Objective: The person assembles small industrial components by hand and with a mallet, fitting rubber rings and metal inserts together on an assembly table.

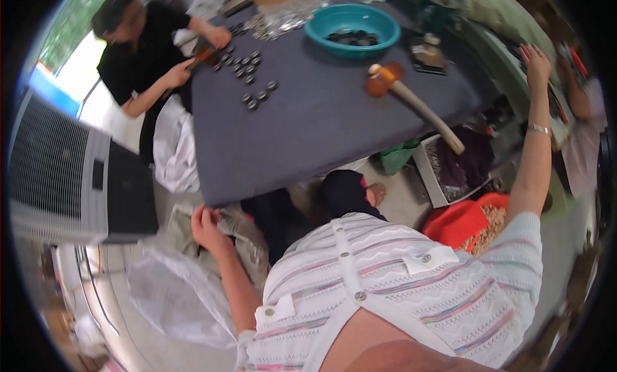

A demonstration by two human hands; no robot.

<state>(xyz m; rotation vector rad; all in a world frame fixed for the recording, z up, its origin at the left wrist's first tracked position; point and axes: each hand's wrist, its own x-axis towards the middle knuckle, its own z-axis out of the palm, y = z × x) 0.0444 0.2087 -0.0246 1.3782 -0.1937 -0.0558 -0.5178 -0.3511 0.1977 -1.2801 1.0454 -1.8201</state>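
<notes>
My left hand (207,228) is at the near left corner of the grey cloth-covered table (295,147), its fingertips at the edge, loosely bent and somewhat apart. Nothing shows in it. Far to the right, my right arm stretches out, and my right hand (536,64) lies with extended fingers at the rim of a grey-green bench or machine (504,54). Between the hands, a mallet (421,108) with an amber head and wooden handle rests on the table. Behind it stands a teal basin (352,30) with dark round pieces inside.
A co-worker (144,57) sits at the far left, handling an amber-headed tool near several small round metal parts (247,66). A large grey air cooler (83,172) stands left. Below right are a grey crate (430,172) and a red bag (453,217). Another person's arm (575,89) is at far right.
</notes>
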